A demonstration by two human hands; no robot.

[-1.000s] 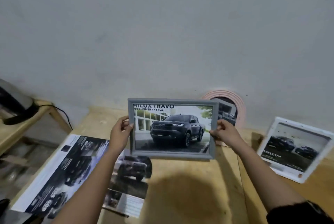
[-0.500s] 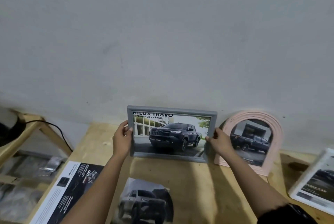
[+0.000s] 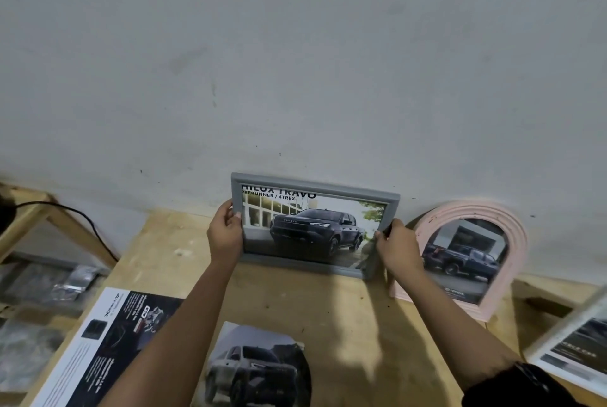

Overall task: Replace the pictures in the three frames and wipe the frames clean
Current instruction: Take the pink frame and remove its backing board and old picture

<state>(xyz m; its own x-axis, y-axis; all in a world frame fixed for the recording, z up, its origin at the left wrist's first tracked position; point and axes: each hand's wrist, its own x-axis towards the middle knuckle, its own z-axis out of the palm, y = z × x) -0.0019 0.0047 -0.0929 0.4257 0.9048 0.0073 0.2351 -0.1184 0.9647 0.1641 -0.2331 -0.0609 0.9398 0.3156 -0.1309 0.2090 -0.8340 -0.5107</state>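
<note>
A grey rectangular frame with a dark pickup-truck picture stands at the back of the wooden table, close to the wall. My left hand grips its left edge and my right hand grips its lower right corner. A pink arched frame with another truck picture leans on the wall just right of it. A white frame with a car picture lies at the right edge, partly cut off.
A loose cut-out truck picture lies near the table's front. A dark brochure lies at the front left. Left of the table stands a wooden rack with a black cable. The grey wall rises behind.
Both hands carried the grey frame away from me toward the wall, down to the table's back edge. The view tilted up and the pink frame came fully into sight.
</note>
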